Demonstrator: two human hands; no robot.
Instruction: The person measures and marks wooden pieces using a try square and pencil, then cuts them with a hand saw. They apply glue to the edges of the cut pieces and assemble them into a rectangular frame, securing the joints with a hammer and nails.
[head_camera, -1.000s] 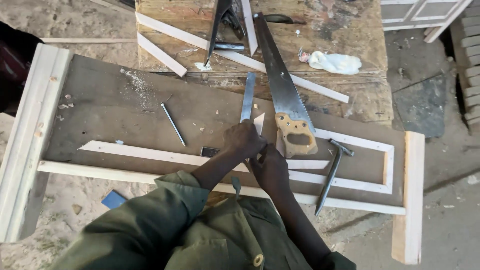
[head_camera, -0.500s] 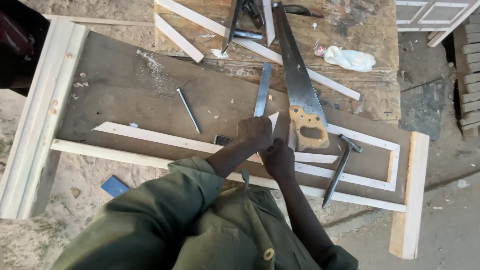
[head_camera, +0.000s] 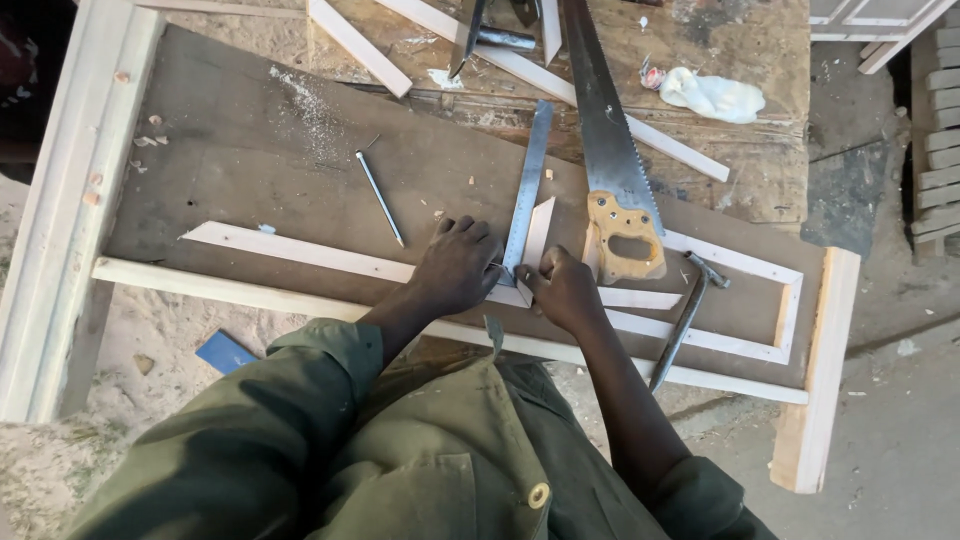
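Right now both hands meet at the middle of the brown board (head_camera: 250, 130) laid across the desk (head_camera: 760, 150). The left hand (head_camera: 455, 268) lies palm down, fingers (head_camera: 470, 232) spread and pressing flat on the pale wooden strip (head_camera: 300, 252) just beside the steel ruler (head_camera: 527, 185); it grips nothing, only pins. The right hand (head_camera: 565, 290) is bunched, its fingers pinched at the foot of a short pointed offcut of light wood (head_camera: 538, 232) that stands touching the ruler's right edge. Whether a pencil or similar sits inside that pinch, I cannot tell.

The ruler's long axis runs away from the person, nearly square to the strip, which runs left to right under both hands. So the ruler lies between the 2 hands, its near end at the fingertips, the left hand slightly nearer to it.

The ruler is thin, grey and matt. The strips are pale, sawn and square-edged, 1 forming an open frame at right. A handsaw (head_camera: 610, 150) with a light wooden handle lies just right of the offcut, a hammer (head_camera: 685, 320) beyond it, and a long nail (head_camera: 380, 198) to the left.
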